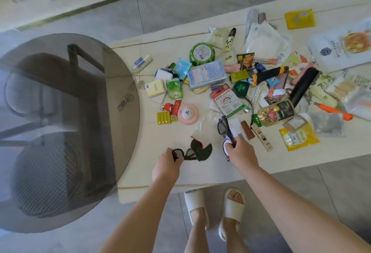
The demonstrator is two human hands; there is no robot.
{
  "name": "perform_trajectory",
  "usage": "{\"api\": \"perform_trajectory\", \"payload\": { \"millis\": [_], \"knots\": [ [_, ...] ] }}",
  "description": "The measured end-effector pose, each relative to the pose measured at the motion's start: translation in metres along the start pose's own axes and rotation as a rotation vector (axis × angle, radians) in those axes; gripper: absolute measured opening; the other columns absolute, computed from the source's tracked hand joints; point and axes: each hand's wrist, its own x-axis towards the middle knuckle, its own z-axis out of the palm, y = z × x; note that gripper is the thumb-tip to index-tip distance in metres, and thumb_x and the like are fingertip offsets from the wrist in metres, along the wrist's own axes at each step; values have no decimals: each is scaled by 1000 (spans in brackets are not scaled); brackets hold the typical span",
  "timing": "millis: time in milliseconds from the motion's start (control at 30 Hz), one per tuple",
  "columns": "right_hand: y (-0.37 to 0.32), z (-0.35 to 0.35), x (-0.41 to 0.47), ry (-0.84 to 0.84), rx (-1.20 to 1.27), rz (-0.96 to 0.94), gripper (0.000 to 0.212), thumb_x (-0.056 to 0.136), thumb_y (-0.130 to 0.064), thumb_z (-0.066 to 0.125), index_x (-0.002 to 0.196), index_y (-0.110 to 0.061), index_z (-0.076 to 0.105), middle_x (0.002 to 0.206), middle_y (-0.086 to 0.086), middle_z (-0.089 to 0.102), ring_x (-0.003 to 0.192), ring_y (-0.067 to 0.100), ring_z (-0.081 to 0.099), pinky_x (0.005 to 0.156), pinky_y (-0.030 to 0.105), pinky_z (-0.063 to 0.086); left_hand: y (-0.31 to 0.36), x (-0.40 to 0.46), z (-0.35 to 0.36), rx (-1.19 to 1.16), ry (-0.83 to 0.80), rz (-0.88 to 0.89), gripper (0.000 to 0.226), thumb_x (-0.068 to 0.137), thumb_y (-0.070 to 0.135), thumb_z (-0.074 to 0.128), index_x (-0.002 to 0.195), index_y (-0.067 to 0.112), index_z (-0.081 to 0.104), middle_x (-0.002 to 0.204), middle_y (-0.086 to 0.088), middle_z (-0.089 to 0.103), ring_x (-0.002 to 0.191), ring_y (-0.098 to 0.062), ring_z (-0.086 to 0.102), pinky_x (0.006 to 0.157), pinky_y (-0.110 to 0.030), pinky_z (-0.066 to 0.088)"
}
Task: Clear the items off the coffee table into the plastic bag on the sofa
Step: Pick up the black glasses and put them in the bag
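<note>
A long cream stone-topped desk [200,174] runs across the view, strewn with small household things, and a round smoked-glass tabletop [60,132] overlaps its left end. The left hand [167,165] is closed on one end of a pair of dark, thin-framed sunglasses [186,153], which lie near the front edge of the desk, just beside a dark green curved pad with a pink rim [201,149]. The right hand [242,153] grips a second pair of dark-framed glasses with grey lenses [223,129] together with a white-and-purple pouch [226,148]; the glasses angle up and away from the knuckles, towards the heap.

The heap fills the middle and right of the desk. Nearest the hands sit a pink round case with a small dotted face [187,113], a strip of yellow batteries [164,118] and a red keyring charm [167,107]. Further back are a pale blue flat pack of wipes [206,74], a green striped round tin with a white label [202,53], a green sachet [174,91] and a cream box [155,88]. To the right lie a black cylinder [304,84], a yellow-and-black folded umbrella [269,75], a yellow sachet [299,137], an orange pen [333,110] and a large white snack bag [345,48].

A metal key clip [124,100] rests on the glass top. Two feet in cream slippers [230,212] stand on the grey tiled floor [331,192] below the desk's front edge. The plastic bag and sofa are out of view.
</note>
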Motion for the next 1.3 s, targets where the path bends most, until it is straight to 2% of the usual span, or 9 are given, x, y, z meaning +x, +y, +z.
{"api": "perform_trajectory", "payload": {
  "millis": [100,233,433,533,700,900,1067,1167,1300],
  "knots": [
    [-13,-26,-21,12,90,10,26,94,-34,45,105,-12,54,97,8,65,87,28,66,76,41,56,10,-17,-29,-67,31,-12,22,94,32,50,103,13,47,90,-4,60,82,-25,61,69,-35,50],
    [-28,-63,-50,44,206,-14,13,93,-31,48,93,-18,51,92,8,63,83,29,66,75,49,56,31,-40,-65,-196,52,4,22,94,34,51,102,14,49,90,-6,63,84,-26,64,79,-43,55],
    [-42,-120,-99,62,411,25,12,94,-20,45,99,-15,53,92,10,64,76,24,65,76,43,56,84,-85,-107,-339,0,70,20,95,27,51,105,10,49,99,-10,62,73,-19,61,62,-28,48],
    [-44,-144,-117,104,492,41,12,93,-17,43,93,-14,55,85,12,63,74,27,63,74,44,56,114,-105,-120,-371,-36,136,20,94,28,51,106,12,48,103,-9,63,72,-20,63,67,-32,52],
    [-40,-181,-145,186,573,58,12,90,-12,45,89,-11,57,80,16,61,74,35,61,71,44,54,159,-143,-132,-428,-120,176,12,93,22,54,96,10,54,79,-6,63,63,-15,62,67,-32,53],
    [-18,-227,-177,241,841,144,16,90,-6,47,99,-2,61,86,20,63,70,29,59,60,33,51,208,-187,-126,-537,-340,204,6,90,13,61,85,10,59,73,-5,69,54,-7,64,59,-23,50],
    [21,-272,-197,270,1030,154,16,90,-1,52,103,3,61,71,14,58,59,25,49,53,27,42,264,-227,-97,-477,-485,318,18,87,14,66,103,10,58,81,-4,70,53,-3,64,50,-17,46],
    [54,-299,-203,320,1111,174,17,89,0,55,105,-3,58,79,16,59,60,23,55,50,24,50,303,-254,-73,-454,-522,386,9,89,9,64,95,13,60,79,-3,65,56,-8,59,41,-13,42],
    [102,-340,-213,355,1208,176,19,89,1,56,107,-3,60,85,17,59,72,26,56,65,32,55,350,-289,-34,-409,-599,423,5,89,7,63,90,11,61,81,-8,67,55,-10,55,44,-16,42]
  ]
}}
